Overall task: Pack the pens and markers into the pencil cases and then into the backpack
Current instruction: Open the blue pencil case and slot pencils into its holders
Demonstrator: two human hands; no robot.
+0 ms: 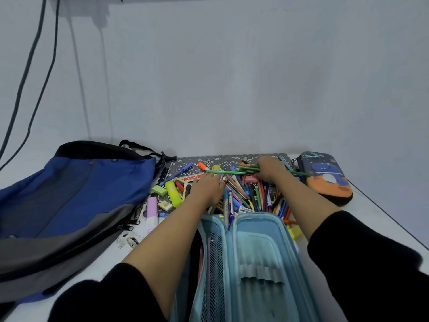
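Observation:
A heap of pens, pencils and markers point(246, 194) lies on a patterned mat in the middle of the white table. My right hand point(270, 168) is at the heap's far right, shut on a bundle of green pencils point(234, 171) that sticks out to the left. My left hand point(207, 188) rests palm down on the heap's left side with fingers on several pens; I cannot tell if it grips any. A light blue pencil case point(260, 263) lies open in front of me. A dark blue and orange pencil case point(325, 177) lies zipped at the right. The blue backpack point(69, 198) lies at the left.
Highlighters point(173, 194), a pink marker point(152, 211) and erasers point(159, 190) lie loose between the backpack and the heap. A yellow highlighter point(294, 231) lies right of the blue case. Cables point(30, 73) hang on the wall at the left. The table's right edge runs behind the dark case.

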